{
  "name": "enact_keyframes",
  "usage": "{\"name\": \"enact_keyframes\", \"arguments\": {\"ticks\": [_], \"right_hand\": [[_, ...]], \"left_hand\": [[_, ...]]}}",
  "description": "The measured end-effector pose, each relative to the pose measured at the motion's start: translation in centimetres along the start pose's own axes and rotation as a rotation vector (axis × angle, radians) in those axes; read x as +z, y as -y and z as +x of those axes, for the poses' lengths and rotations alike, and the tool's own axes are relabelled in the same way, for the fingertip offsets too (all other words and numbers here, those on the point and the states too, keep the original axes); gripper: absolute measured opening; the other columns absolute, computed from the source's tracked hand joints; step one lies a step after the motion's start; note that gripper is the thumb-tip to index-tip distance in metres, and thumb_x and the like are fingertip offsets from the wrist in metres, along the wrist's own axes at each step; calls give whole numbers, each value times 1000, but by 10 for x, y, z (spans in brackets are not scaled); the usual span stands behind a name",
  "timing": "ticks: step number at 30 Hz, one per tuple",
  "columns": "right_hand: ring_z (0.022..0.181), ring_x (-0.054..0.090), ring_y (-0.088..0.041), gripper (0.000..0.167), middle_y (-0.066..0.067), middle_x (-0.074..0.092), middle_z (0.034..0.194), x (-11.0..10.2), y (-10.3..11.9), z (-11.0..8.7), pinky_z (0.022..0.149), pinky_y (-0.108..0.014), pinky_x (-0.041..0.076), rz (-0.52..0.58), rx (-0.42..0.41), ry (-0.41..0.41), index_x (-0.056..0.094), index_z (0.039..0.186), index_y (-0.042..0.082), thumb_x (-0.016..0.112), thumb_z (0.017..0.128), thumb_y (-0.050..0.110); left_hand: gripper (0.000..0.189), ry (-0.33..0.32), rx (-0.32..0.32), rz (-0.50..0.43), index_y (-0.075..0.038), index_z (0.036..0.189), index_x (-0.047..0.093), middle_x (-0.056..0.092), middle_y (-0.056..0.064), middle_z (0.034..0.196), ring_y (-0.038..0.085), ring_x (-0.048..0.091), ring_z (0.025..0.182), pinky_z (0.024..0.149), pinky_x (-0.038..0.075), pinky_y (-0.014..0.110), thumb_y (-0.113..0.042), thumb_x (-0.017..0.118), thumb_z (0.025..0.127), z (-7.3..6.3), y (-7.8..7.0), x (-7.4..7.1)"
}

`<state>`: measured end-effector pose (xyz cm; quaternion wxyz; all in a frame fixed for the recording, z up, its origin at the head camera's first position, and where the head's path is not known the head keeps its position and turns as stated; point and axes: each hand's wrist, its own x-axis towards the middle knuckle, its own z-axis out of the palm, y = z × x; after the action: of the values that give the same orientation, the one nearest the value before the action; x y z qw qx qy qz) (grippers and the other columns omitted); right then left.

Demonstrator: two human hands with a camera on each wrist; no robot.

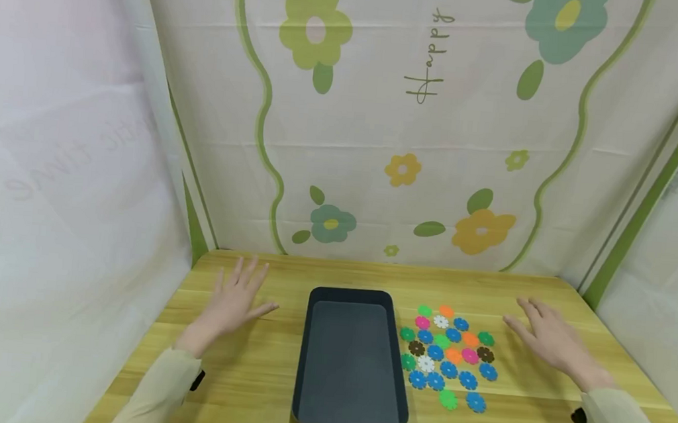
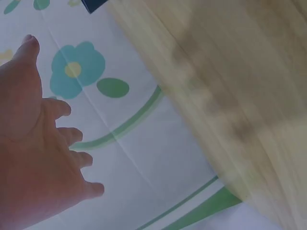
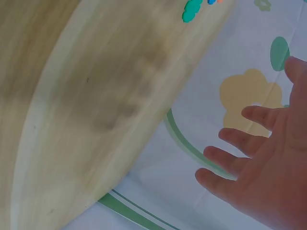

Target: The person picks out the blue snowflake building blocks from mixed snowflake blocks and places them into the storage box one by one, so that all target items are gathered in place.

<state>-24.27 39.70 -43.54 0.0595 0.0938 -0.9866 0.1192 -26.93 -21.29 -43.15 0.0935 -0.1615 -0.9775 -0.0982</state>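
A dark grey rectangular tray (image 1: 353, 365) lies on the wooden table with nothing in it. Just to its right, several flat notched plastic discs (image 1: 449, 369) are spread out in blue, green, orange, pink, white and brown. To the left of the tray is my left hand (image 1: 230, 306), fingers spread and holding nothing. My right hand (image 1: 558, 342) is to the right of the discs, fingers extended and apart from them. Both wrist views show empty palms, the left hand (image 2: 41, 139) and the right hand (image 3: 268, 153). A green disc (image 3: 192, 10) shows at the right wrist view's top edge.
The wooden table (image 1: 253, 391) ends at a white cloth backdrop (image 1: 369, 134) printed with flowers. More pale cloth hangs at the left side (image 1: 73, 171) and the right side (image 1: 669, 264). Dark bands sit at both wrists.
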Motion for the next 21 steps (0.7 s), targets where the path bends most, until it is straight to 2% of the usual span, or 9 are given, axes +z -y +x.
{"name": "enact_keyframes", "arguments": {"ticks": [7,13,17,21], "right_hand": [[119,50,-58,63,-38,53,131,10,4,-11,95,-71,43,45,-59,-11,51,134,-11,57,100,41],[104,62,-47,47,-31,65,115,19,10,-21,86,-62,53,118,-104,-28,62,120,-11,69,93,26],[91,67,-30,43,-22,70,107,24,14,-26,78,-45,59,169,-99,6,65,115,-9,73,90,24],[79,63,-7,39,-9,72,95,27,18,-31,69,-25,57,227,-68,52,67,110,-7,74,89,25]], "left_hand": [[88,-15,126,-15,-1,156,24,16,21,165,44,18,152,120,17,68,-52,61,94,-10,-12,10],[89,23,177,-48,-2,157,24,19,19,164,41,21,152,120,21,66,-53,61,93,-15,-22,16],[90,57,199,-52,-4,158,21,19,16,165,38,21,153,121,22,64,-55,59,94,-19,-29,20],[89,75,225,-65,-5,158,23,21,16,165,38,23,152,121,22,64,-56,58,94,-22,-35,24]]}}
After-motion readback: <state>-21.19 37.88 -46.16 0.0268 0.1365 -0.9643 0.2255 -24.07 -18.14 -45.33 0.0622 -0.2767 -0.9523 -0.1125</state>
